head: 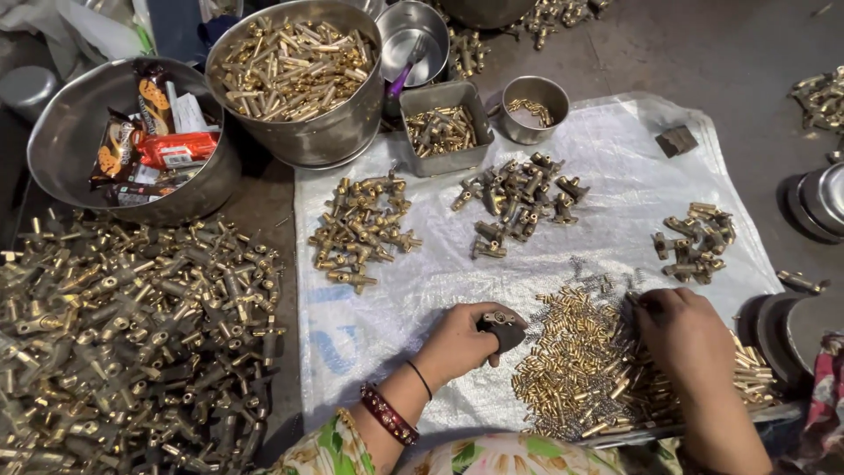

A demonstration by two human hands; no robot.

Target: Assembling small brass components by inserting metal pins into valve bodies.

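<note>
My left hand (pixel 459 339) grips a small dark metal block with a brass fitting (pixel 502 325) set in it, resting on the white plastic sheet (pixel 615 158). My right hand (pixel 684 332) reaches palm-down into a heap of small brass pins and thin springs (pixel 580 361) at the sheet's near edge; its fingertips are buried among them, so what they pinch is hidden. Three clusters of brass valve bodies lie farther out on the sheet: left (pixel 360 230), middle (pixel 517 195) and right (pixel 696 242).
A large pile of brass fittings (pixel 132 334) covers the floor at left. Behind stand a steel bowl of snack packets (pixel 132 141), a steel basin of brass rods (pixel 297 75), a square tin (pixel 442 127) and small cup (pixel 533 107) of parts. Steel vessels (pixel 818 198) sit at right.
</note>
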